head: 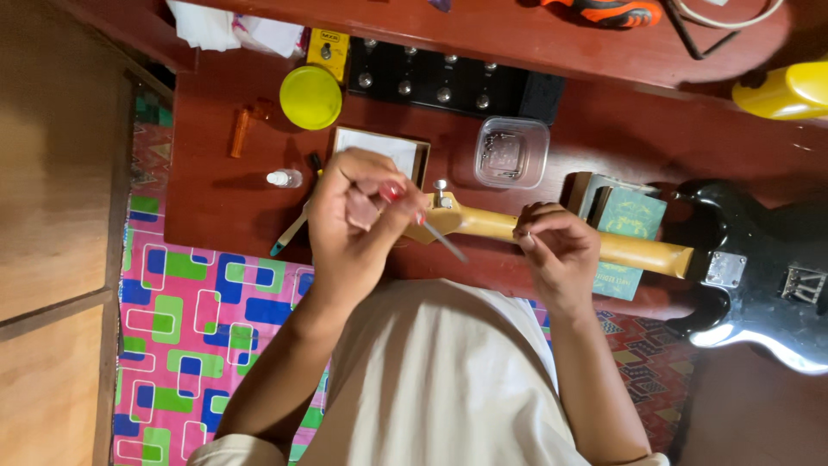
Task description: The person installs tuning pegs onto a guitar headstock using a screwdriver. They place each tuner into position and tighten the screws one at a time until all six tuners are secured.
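An electric guitar lies back-up across the red-brown table [224, 207], with its black body [759, 285] at the right and its yellow neck [647, 253] pointing left. My left hand [358, 220] is closed around a red-handled screwdriver. The screwdriver's metal shaft [446, 242] slants down beside the headstock [457, 216]. A tuner post [440, 186] sticks up just past my fingers. My right hand [559, 246] curls over the middle of the neck with its fingertips pinched together on top.
Green books [631, 216] prop the neck. Behind stand a clear tub of small metal parts [511, 153], a yellow lid [310, 97], a black pedal board [440, 78], a white-lined wooden box [384, 147] and a small white bottle [285, 179]. A patterned mat [198, 319] covers the floor.
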